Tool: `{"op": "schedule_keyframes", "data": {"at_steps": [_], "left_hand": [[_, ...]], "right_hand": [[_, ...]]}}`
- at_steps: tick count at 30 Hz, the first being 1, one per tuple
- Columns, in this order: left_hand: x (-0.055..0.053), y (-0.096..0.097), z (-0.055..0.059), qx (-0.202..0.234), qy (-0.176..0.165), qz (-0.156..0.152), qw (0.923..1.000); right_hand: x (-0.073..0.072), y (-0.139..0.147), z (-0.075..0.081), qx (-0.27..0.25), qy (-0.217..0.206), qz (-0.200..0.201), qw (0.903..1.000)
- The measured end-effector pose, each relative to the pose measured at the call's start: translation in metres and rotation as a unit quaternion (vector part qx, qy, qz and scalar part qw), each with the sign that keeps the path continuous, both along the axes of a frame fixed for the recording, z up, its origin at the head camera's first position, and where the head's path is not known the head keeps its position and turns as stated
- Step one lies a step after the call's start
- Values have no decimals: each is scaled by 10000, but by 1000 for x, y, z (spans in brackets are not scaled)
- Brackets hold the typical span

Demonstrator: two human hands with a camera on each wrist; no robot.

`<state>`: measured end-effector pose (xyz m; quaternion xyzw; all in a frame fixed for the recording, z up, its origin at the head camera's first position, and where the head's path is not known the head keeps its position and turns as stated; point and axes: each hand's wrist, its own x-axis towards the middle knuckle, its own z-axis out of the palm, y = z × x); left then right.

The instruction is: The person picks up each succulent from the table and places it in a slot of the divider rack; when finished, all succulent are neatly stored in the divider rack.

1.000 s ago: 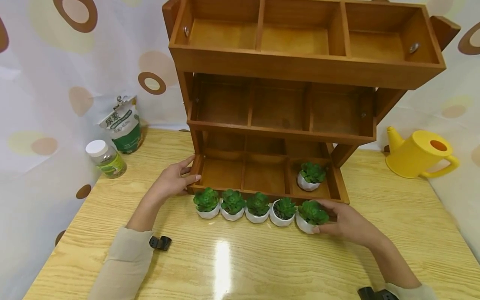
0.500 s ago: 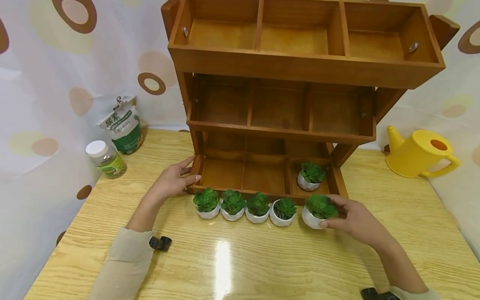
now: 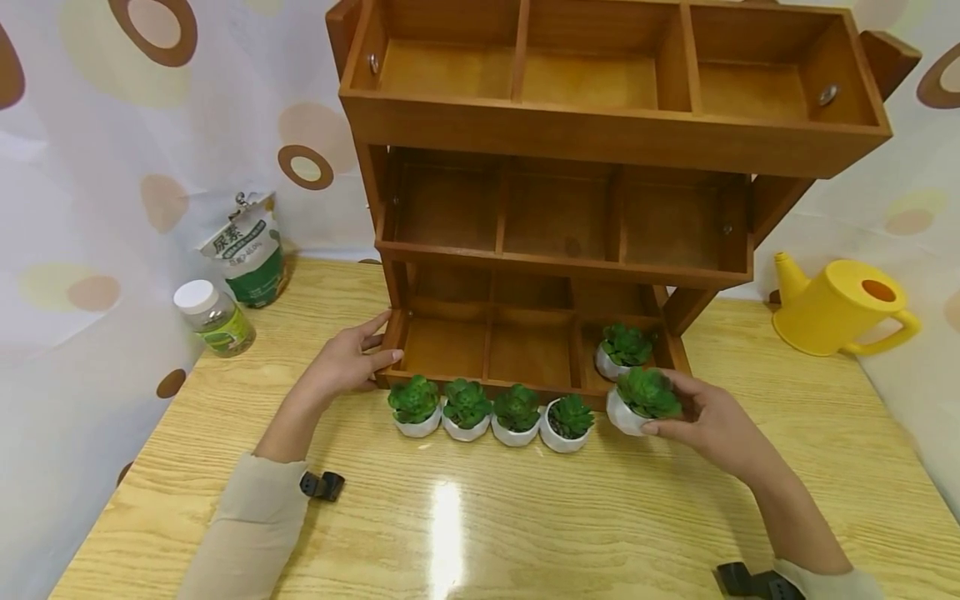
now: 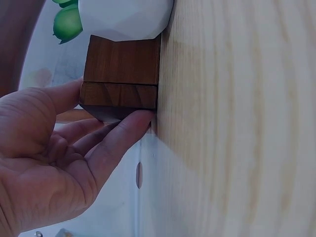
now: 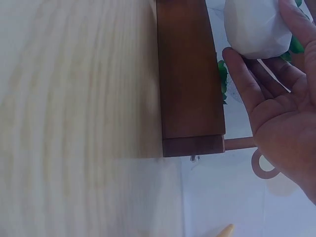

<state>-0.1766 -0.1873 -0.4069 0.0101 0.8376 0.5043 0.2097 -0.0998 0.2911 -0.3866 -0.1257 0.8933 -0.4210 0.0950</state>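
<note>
My right hand (image 3: 716, 429) holds a potted succulent (image 3: 647, 398) by its white faceted pot, raised at the front edge of the bottom tier's right compartment. In the right wrist view, fingers and thumb hold the white pot (image 5: 257, 28) above the wooden front board (image 5: 191, 74). Another succulent (image 3: 624, 350) sits inside that compartment, partly hidden. My left hand (image 3: 345, 362) grips the front left corner of the brown wooden shelf (image 3: 622, 137). Thumb and fingers meet that shelf corner (image 4: 121, 69) in the left wrist view. Several potted succulents (image 3: 516, 412) line the tabletop before the shelf.
The three-tier shelf has divided compartments and overhangs the table (image 3: 360, 525). A yellow watering can (image 3: 840, 308) stands at right. Left of the shelf are a white-lidded jar (image 3: 217, 321) and a clipped green-and-white pouch (image 3: 251, 254). A patterned cloth (image 3: 90, 200) hangs behind.
My right hand has lifted the succulent from the right end of the row, moving it right, then up toward the bottom right compartment. My left hand stays at the shelf corner.
</note>
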Motion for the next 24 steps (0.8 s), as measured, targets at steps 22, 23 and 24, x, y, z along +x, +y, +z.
{"op": "schedule_keyframes", "data": {"at_steps": [22,23,24], "left_hand": [[0,1,0,20,10,5,10000],[0,1,0,18,14,11,10000],[0,1,0,11,21,16,10000]], "right_hand": [[-21,-19,4,214,200,-185,9994],[-22,-20,4,236,177,-193,9994],[-23,-21,5,264,167,-197,9993]]}}
